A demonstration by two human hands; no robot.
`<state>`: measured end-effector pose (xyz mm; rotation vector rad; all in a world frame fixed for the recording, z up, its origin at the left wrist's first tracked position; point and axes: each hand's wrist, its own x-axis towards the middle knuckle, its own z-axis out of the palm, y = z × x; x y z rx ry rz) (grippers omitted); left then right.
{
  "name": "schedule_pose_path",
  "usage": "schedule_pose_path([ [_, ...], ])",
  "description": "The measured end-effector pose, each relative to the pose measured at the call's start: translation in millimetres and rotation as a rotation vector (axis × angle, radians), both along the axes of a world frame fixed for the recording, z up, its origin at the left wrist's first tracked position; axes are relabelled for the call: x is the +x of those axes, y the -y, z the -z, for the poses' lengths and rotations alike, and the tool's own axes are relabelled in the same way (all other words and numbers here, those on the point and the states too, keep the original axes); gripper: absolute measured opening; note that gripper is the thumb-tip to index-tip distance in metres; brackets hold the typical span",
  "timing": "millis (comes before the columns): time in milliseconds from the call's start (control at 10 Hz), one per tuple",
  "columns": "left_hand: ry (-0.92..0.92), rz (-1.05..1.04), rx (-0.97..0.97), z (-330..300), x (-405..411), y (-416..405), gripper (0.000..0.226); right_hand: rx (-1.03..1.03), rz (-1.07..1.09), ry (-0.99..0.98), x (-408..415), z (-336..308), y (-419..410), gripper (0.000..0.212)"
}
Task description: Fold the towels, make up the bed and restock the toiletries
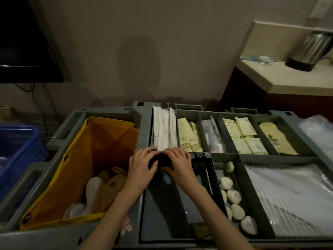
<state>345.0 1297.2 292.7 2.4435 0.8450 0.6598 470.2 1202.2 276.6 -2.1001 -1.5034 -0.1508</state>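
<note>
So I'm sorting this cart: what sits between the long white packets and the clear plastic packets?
In the head view, a compartment of cream sachets lies between the long white packets and the clear plastic packets.

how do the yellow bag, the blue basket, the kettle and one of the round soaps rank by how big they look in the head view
1. yellow bag, clearly the largest.
2. blue basket, partly cut off by the frame edge.
3. kettle, farther away, so it may look smaller than it really is.
4. round soap, the smallest.
</note>
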Motion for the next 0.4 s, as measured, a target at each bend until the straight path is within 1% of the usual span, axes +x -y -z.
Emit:
schedule_pose_path([
  [100, -0.084, 0.031, -0.015, 0, 3, -1, 0.038, -0.024, 0.011, 0.02, -1, 0, 5, 0.049],
  [200, -0.15, 0.042, -0.018, -3, 4, -3, 0.039, -0.078, 0.05, -0.027, -1, -5, 12, 0.052],
  [400, -0.234, 0.079, 0.035, -19, 7, -10, 0.039, -0.049, 0.167, -0.068, 9, -17, 36, 0.047],
])
